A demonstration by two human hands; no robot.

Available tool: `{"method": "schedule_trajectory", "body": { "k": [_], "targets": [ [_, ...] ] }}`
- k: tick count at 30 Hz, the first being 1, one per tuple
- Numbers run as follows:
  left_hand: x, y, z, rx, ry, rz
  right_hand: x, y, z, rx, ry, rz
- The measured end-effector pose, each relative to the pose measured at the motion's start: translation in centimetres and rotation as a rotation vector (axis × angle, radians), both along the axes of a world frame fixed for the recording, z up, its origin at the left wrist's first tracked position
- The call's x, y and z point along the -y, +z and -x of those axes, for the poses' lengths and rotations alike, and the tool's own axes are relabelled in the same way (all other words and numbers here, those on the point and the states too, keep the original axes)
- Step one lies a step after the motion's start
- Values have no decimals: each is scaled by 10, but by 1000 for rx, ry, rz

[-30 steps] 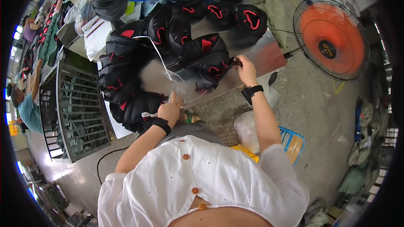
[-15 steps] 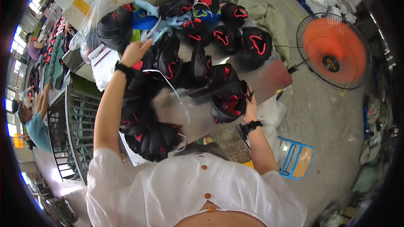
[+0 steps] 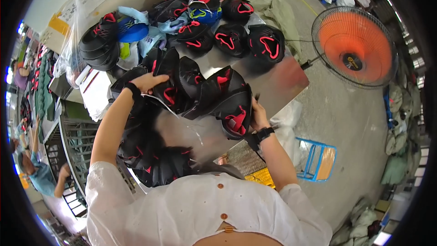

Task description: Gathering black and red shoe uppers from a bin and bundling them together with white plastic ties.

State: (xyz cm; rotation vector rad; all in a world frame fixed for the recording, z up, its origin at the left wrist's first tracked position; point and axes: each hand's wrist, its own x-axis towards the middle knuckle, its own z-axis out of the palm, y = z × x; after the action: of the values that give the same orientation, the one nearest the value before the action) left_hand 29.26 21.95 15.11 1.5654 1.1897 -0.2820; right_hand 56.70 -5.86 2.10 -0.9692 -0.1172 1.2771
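A row of black shoe uppers (image 3: 191, 82) with red trim stands squeezed together between my two hands over the metal tabletop (image 3: 182, 132). My left hand (image 3: 151, 82) is closed on the uppers at the row's left end, thumb pointing right; some fingers are hidden. At the right end, my right hand (image 3: 259, 115) grips the outer side of a black shoe upper (image 3: 236, 114) with a red inside. A small dark tip (image 3: 257, 96) shows by its fingers, too small to name. A white lace (image 3: 160, 101) hangs below my left hand.
More black uppers (image 3: 154, 164) are piled at the near left, others (image 3: 230, 40) along the far side. Blue shoe pieces (image 3: 132, 29) lie among them. Papers (image 3: 97, 93) are at left. An orange fan (image 3: 355, 41) and blue-framed stool (image 3: 317, 160) stand right. A co-worker (image 3: 43, 173) is far left.
My left hand has come down and nearer onto the uppers. The row between my hands has bunched tighter and upright. My right hand keeps its hold on the end upper. The view has shifted slightly.
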Motion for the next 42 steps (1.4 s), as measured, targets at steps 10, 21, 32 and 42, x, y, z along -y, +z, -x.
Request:
{"method": "schedule_trajectory", "body": {
  "k": [10, 21, 32, 42],
  "targets": [
    [40, -26, 0, 235, 75, 40, 0, 3, 28, -390, 289, 165],
    [77, 74, -68, 393, -170, -150, 71, 37, 0, -228, -68, -249],
    [163, 82, -6, 928, 123, -299, 97, 64, 0, -131, -28, -597],
    [281, 171, 157, 932, 247, -662, 54, 141, 150, -163, 510, -637]
  ]
}}
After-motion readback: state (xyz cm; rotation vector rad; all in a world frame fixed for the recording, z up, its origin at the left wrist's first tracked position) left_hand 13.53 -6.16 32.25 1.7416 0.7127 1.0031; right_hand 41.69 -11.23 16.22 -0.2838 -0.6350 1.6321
